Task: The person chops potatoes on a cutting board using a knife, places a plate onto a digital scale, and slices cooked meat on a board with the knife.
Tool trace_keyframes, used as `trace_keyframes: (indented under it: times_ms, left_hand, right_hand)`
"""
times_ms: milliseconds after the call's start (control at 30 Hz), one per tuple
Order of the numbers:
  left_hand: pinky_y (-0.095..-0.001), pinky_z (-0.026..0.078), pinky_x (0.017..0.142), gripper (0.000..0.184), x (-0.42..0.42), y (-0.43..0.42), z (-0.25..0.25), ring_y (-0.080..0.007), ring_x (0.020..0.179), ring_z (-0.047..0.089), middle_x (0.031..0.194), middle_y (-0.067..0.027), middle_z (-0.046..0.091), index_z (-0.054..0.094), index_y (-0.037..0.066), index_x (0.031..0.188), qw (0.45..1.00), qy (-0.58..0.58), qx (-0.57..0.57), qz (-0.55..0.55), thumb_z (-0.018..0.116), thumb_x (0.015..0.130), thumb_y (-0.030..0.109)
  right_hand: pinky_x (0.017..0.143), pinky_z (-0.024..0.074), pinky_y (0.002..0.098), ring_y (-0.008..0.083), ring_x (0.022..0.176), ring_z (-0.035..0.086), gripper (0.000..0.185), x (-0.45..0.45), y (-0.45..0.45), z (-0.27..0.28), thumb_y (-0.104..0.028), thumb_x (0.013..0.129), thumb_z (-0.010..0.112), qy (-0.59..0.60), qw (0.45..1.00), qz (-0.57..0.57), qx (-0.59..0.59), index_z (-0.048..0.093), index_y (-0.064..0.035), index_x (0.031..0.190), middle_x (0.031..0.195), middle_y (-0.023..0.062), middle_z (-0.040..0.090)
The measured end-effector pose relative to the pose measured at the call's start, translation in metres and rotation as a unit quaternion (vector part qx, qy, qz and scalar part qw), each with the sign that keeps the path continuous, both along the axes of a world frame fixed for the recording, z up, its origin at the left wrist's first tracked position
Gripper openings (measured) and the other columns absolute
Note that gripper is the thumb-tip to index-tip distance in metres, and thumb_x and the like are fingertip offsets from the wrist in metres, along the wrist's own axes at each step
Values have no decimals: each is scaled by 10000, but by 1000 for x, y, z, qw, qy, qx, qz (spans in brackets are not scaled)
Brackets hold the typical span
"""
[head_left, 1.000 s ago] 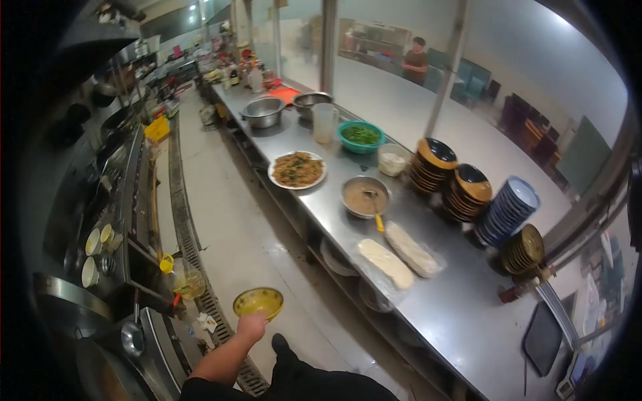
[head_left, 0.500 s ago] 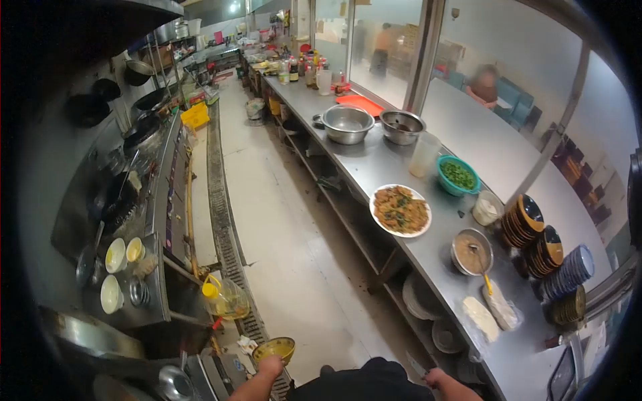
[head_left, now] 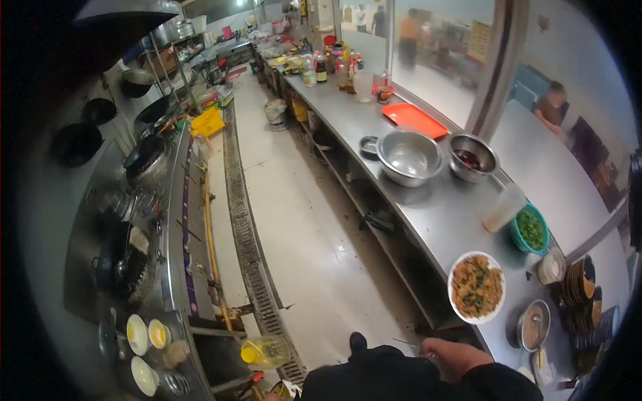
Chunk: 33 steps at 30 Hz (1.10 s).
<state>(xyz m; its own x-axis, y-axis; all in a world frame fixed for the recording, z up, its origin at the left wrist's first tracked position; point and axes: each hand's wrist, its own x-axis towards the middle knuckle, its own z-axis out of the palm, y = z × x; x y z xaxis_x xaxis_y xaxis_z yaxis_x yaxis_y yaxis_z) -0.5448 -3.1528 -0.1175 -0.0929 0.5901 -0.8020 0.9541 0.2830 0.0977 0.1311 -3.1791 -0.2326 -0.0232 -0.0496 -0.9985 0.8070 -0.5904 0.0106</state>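
Only a sliver of my left hand (head_left: pixel 272 396) shows at the bottom edge, at the rim of a yellow patterned bowl, which is mostly cut off. My right hand (head_left: pixel 453 355) is closed beside the steel counter's front edge, around a knife whose blade is barely visible now. Nearest to it on the counter (head_left: pixel 438 217) is a white plate of cooked food with greens (head_left: pixel 477 287). Right of that plate stands a metal bowl of brownish mixture (head_left: pixel 535 325) with a yellow-handled spoon. An oil jug with a yellow cap (head_left: pixel 269 352) is near my left hand.
Metal bowls (head_left: pixel 409 157), an orange tray (head_left: pixel 415 120), a teal basket of chopped greens (head_left: pixel 530 229) and stacked bowls (head_left: pixel 579 281) line the counter. Left are woks (head_left: pixel 122 260) and pale bowls (head_left: pixel 138 335). A floor drain (head_left: pixel 244 220) runs along the aisle. A person (head_left: pixel 551 107) is behind the glass.
The view has swung left and moved along the aisle. My right hand has come into view and moved up beside the counter. My left hand and its bowl have dropped to the bottom edge.
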Motion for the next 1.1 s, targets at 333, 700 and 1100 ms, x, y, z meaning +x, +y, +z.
trace_keyframes:
  times_ms: [333,700,1100]
  left_hand:
    - [-483,527,839,423,-31,271,-19,-349,942,671,972,-172,702,702,31,970,996,-5,-24,86,602,861,428]
    - [-472,490,932,411,-61,830,75,-360,1079,625,1126,-205,670,682,27,1107,992,67,100,-26,594,905,374]
    - [-481,549,747,401,-135,1186,12,-382,828,679,865,-173,699,698,45,1025,994,47,60,-73,645,837,394]
  right_hand:
    - [558,551,408,259,607,647,361,-83,441,112,-373,898,644,-77,963,59,250,692,-34,1012,785,126,675]
    - [635,548,420,254,676,670,349,-120,713,99,-350,884,634,-135,983,51,113,716,-14,837,799,132,688]
    - [619,477,447,270,646,565,194,-125,1209,57,-198,578,748,-10,965,32,261,680,-72,708,706,138,638]
